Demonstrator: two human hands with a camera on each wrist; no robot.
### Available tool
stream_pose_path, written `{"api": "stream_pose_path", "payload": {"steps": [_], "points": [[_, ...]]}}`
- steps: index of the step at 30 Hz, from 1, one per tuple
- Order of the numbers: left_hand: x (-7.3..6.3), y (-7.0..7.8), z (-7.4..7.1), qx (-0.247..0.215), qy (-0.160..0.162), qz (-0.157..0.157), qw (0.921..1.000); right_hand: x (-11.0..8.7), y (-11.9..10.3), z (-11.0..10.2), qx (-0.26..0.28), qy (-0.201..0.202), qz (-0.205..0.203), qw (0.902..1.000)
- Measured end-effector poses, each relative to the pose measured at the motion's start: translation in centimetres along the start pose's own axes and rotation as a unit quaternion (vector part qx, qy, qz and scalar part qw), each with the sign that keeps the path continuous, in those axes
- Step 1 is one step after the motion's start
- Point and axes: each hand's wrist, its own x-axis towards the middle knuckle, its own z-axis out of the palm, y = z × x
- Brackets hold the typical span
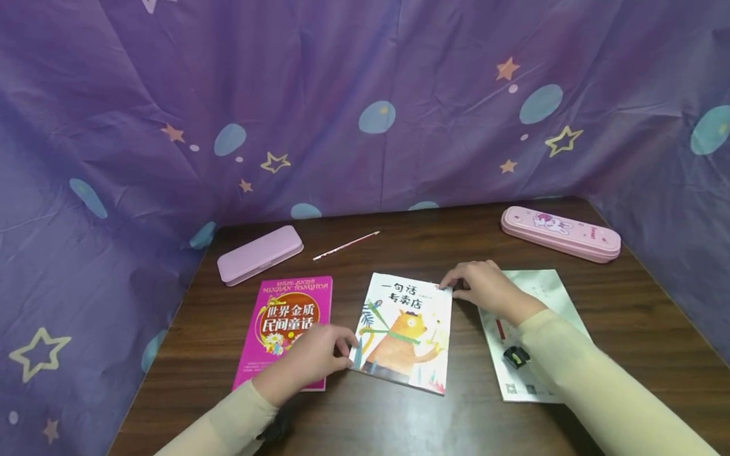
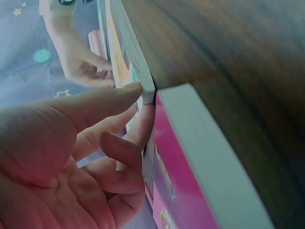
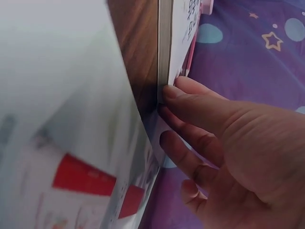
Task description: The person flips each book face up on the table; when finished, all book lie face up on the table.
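Observation:
A white picture book (image 1: pixel 402 345) with an orange bear on its cover lies between both hands in the head view. At its lower left corner my left hand (image 1: pixel 316 353) pinches the edge; the left wrist view shows the thumb (image 2: pixel 128 94) on that corner. My right hand (image 1: pixel 493 290) pinches the upper right corner, its thumb (image 3: pixel 183 98) over the page edges in the right wrist view. Partly under the left hand lies a magenta storybook (image 1: pixel 256 354). A pale green book (image 1: pixel 553 288) lies beneath the right forearm, which hides part of it.
Behind the magenta storybook sits a plain pink pencil case (image 1: pixel 259 254), with a pencil (image 1: pixel 346 246) to its right. A pink case with a rabbit picture (image 1: pixel 561 233) stands at the back right. A purple patterned curtain (image 1: pixel 342 171) borders the brown wooden table (image 1: pixel 393 421).

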Motion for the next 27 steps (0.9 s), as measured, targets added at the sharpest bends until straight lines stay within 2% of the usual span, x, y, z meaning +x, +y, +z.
{"api": "stream_pose_path", "payload": {"steps": [8,15,20,27], "points": [[-0.3,0.1,1.1,-0.028,0.019,0.024,0.9991,1.1,0.3,0.5,-0.011,0.011,0.0,0.9999],[-0.5,0.4,1.4,-0.02,0.032,0.031,0.9988,2.0,0.4,0.8,0.003,0.007,0.02,0.9998],[-0.5,0.8,1.5,-0.009,0.039,0.033,0.9986,2.5,0.3,0.9,0.005,0.006,0.014,0.9999],[-0.5,0.8,1.8,-0.011,0.035,0.028,0.9989,1.7,0.4,0.7,0.008,0.007,-0.003,0.9999]]}}
